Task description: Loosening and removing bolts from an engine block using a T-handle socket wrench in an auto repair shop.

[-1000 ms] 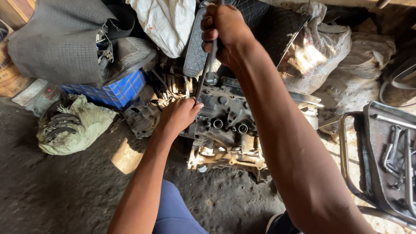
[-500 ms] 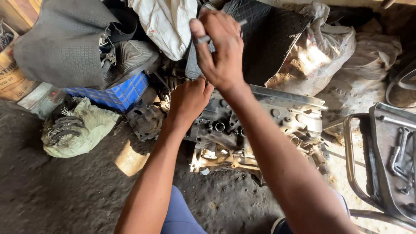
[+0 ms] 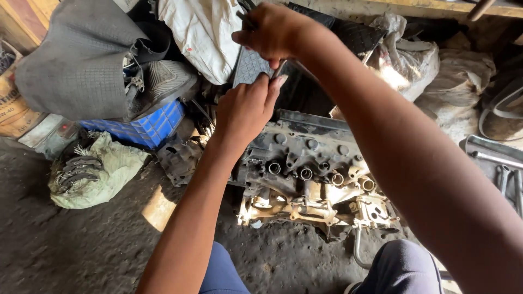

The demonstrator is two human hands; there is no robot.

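While both arms reach out over the greasy engine block (image 3: 310,163) on the dirt floor (image 3: 71,245), the right hand (image 3: 272,30) sits highest in the head view, fist curled tight, so that grip is fully closed around the top of a thin metal tool (image 3: 279,68). Can't really tell what kind of tool it is, only a short dark bit of shaft shows below the fist. The left hand (image 3: 245,109) is right underneath, fingers (image 3: 267,87) pointing up and touching that same shaft. Its grip looks loosely closed, fingertips pinching or steadying the shaft, but I can't tell how firmly since the back of the hand hides it. So the tool is up in the air between the two hands, above the back edge of the block and in front of a dark ribbed rubber mat (image 3: 250,65).

The block lies flat with a row of short round tubes (image 3: 305,173) facing up, and the lower edge catches sunlight. Stuff around it: a blue plastic crate (image 3: 147,128) to the left under a grey floor mat (image 3: 81,65), a white cloth (image 3: 201,32) behind the hands, a dirty greenish rag bundle (image 3: 92,169) on the floor, clear plastic bags (image 3: 403,60) on the right, and some wrenches (image 3: 506,177) at the far right edge. The person's blue-trousered knees (image 3: 403,267) show at the bottom.
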